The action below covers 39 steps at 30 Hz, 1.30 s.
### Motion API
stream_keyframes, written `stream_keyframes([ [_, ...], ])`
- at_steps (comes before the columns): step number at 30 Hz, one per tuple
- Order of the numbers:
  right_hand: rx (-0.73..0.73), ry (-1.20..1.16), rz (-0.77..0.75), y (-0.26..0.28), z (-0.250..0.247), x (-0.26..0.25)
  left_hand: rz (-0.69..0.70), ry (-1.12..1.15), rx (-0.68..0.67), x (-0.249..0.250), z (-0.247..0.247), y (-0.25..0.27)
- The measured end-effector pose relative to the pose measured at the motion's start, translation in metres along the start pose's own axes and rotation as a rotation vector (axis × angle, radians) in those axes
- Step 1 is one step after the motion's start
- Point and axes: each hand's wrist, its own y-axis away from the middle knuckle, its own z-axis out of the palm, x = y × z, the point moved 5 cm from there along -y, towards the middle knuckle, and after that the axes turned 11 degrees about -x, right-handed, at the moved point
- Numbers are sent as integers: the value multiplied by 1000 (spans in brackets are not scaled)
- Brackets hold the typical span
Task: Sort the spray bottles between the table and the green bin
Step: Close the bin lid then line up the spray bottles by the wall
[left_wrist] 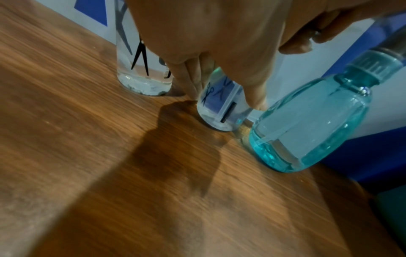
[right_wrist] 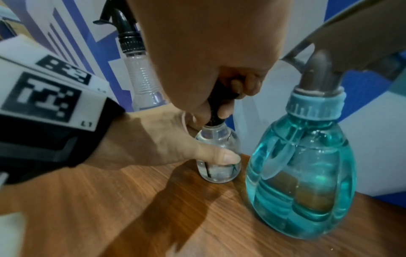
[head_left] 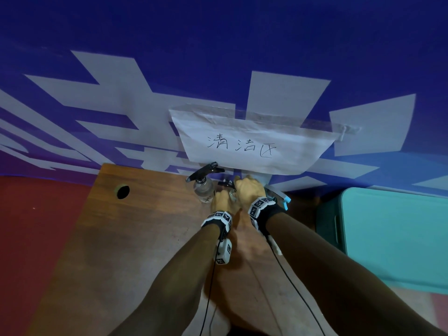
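A small clear spray bottle [right_wrist: 217, 146] with a black head stands upright at the far edge of the wooden table [head_left: 145, 238]. My left hand [left_wrist: 222, 93] wraps around its body, thumb on the front. My right hand [right_wrist: 224, 102] grips its black neck from above. Just left of it stands a taller clear spray bottle [head_left: 203, 189] with a black trigger. On its right stands a teal spray bottle [right_wrist: 303, 182] holding blue liquid, close to the small one. The green bin [head_left: 392, 238] sits to the right of the table, its inside hidden.
A blue and white banner wall with a taped paper sign [head_left: 249, 144] rises right behind the bottles. A round cable hole [head_left: 123, 191] is in the table's far left part. Red floor lies to the left of the table.
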Motion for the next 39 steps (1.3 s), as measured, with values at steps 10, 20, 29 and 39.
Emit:
stream_keyframes([
  [10, 120, 34, 7, 3, 2, 1, -2, 44, 6, 1, -2, 2],
  [20, 147, -128, 40, 1, 10, 4, 21, -39, -38, -3, 7, 1],
  [29, 148, -230, 109, 0, 19, 4, 20, -51, -22, -2, 2, -8],
  [39, 74, -252, 94, 1, 16, 8, 33, -87, -64, -3, 8, -15],
])
